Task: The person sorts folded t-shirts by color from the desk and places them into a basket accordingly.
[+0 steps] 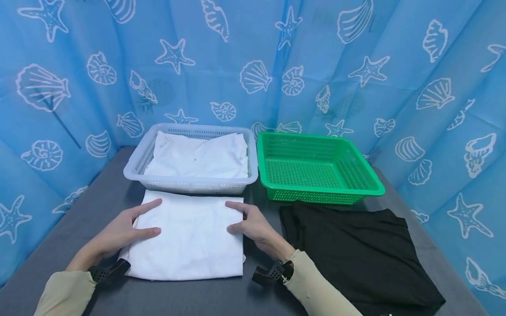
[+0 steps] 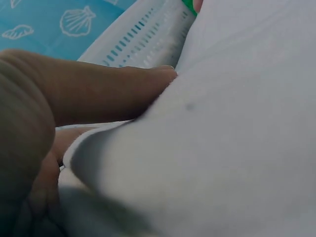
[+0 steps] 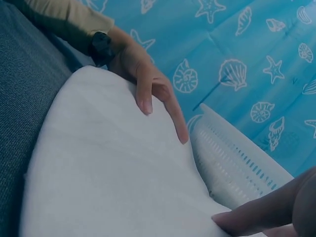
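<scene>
A folded white cloth (image 1: 189,237) lies on the grey table in front of the white basket. My left hand (image 1: 125,228) holds its left side, thumb and index finger on top; in the left wrist view other fingers (image 2: 47,182) tuck beneath the edge. On the opposite side my right hand (image 1: 253,224) grips the right edge, thumb and index finger over the top. Its remaining fingers are mostly hidden. The right wrist view also shows the left hand (image 3: 148,84) across the white cloth (image 3: 113,163).
Behind the cloth stands a white basket (image 1: 189,185) with white fabric (image 1: 197,156) inside. A green basket (image 1: 320,193) sits beside it, touching or nearly so. Black folded fabric (image 1: 356,254) lies at the right on the grey table (image 1: 158,300). A blue shell-patterned curtain (image 1: 237,44) hangs behind.
</scene>
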Available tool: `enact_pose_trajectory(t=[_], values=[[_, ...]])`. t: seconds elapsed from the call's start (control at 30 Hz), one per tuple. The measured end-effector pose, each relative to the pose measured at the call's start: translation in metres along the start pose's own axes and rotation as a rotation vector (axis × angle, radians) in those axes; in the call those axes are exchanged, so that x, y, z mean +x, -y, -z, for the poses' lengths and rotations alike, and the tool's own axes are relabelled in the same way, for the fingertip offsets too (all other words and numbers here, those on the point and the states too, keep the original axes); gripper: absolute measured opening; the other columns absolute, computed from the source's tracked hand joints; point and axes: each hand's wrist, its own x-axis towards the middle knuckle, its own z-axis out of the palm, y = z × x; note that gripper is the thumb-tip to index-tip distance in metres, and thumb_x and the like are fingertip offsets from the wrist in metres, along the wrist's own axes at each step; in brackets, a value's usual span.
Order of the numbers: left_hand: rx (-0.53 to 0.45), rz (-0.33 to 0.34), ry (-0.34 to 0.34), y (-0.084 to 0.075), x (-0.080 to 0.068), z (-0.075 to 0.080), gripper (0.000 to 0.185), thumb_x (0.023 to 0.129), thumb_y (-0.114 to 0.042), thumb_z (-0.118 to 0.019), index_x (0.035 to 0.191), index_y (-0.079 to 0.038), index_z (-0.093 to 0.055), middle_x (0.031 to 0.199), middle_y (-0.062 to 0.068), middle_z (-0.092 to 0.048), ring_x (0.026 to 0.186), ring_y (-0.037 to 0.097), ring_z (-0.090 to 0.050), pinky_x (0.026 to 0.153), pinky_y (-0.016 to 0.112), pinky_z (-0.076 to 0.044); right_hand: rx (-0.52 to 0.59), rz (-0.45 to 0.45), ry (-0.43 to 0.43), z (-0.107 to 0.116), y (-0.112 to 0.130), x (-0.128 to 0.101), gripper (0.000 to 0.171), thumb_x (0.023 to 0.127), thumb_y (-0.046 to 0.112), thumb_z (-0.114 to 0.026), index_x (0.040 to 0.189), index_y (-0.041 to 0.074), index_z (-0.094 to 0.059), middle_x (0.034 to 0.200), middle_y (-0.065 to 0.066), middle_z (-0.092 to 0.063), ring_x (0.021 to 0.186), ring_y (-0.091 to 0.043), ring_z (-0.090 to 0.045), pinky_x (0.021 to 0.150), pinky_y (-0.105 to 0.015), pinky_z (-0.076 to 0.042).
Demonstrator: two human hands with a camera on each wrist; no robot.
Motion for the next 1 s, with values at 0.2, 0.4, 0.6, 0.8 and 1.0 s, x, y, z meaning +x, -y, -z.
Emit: enact_pose_trajectory(t=[0.2, 0.4, 0.6, 0.8, 1.0], values=[[0.013, -0.004, -0.009, -0.002, 0.000, 0.002, 0.089, 0.088, -0.043, -0.073, 0.157, -0.014, -0.026, 0.155, 0.027, -0.025, 0.137, 0.050, -0.026, 0.099, 0.070, -0.029, -0.014, 0.020, 0.000, 0.000, 0.001, 0.001, 0.066, 0.080, -0.005, -0.074, 0.139, 0.020, -0.058, 0.144, -0.009, -0.047, 0.131, -0.028, -0.042, 0.106, -0.052, -0.035], [-0.007, -0.033, -0.025, -0.003, -0.003, 0.003, 0.088, 0.088, -0.041, -0.074, 0.157, -0.016, -0.026, 0.154, 0.026, -0.028, 0.135, 0.047, -0.032, 0.098, 0.067, -0.035, -0.027, 0.042, -0.004, 0.001, 0.003, 0.000, 0.066, 0.080, -0.005, -0.074, 0.139, 0.020, -0.058, 0.143, -0.010, -0.047, 0.128, -0.027, -0.046, 0.103, -0.050, -0.039], [-0.066, -0.101, -0.042, -0.016, -0.007, 0.009, 0.086, 0.088, -0.035, -0.076, 0.157, -0.023, -0.027, 0.154, 0.023, -0.030, 0.127, 0.043, -0.043, 0.087, 0.052, -0.051, -0.034, 0.074, 0.006, 0.010, 0.014, -0.008, 0.066, 0.082, -0.004, -0.073, 0.141, 0.020, -0.056, 0.137, -0.008, -0.052, 0.114, -0.023, -0.053, 0.094, -0.045, -0.047], [-0.124, -0.180, -0.048, -0.039, -0.016, 0.017, 0.085, 0.089, -0.026, -0.076, 0.157, -0.027, -0.026, 0.156, 0.016, -0.027, 0.125, 0.034, -0.047, 0.080, 0.036, -0.055, -0.006, 0.137, 0.059, 0.027, 0.033, -0.013, 0.066, 0.082, -0.003, -0.075, 0.141, 0.019, -0.055, 0.134, -0.008, -0.055, 0.114, -0.023, -0.057, 0.090, -0.042, -0.050], [-0.175, -0.212, -0.040, -0.064, -0.020, 0.025, 0.084, 0.088, -0.022, -0.077, 0.156, -0.032, -0.028, 0.153, 0.013, -0.032, 0.114, 0.023, -0.056, 0.078, 0.035, -0.056, 0.005, 0.178, 0.100, 0.040, 0.055, -0.015, 0.065, 0.082, -0.003, -0.075, 0.141, 0.017, -0.056, 0.131, -0.008, -0.057, 0.113, -0.025, -0.057, 0.090, -0.041, -0.051]])
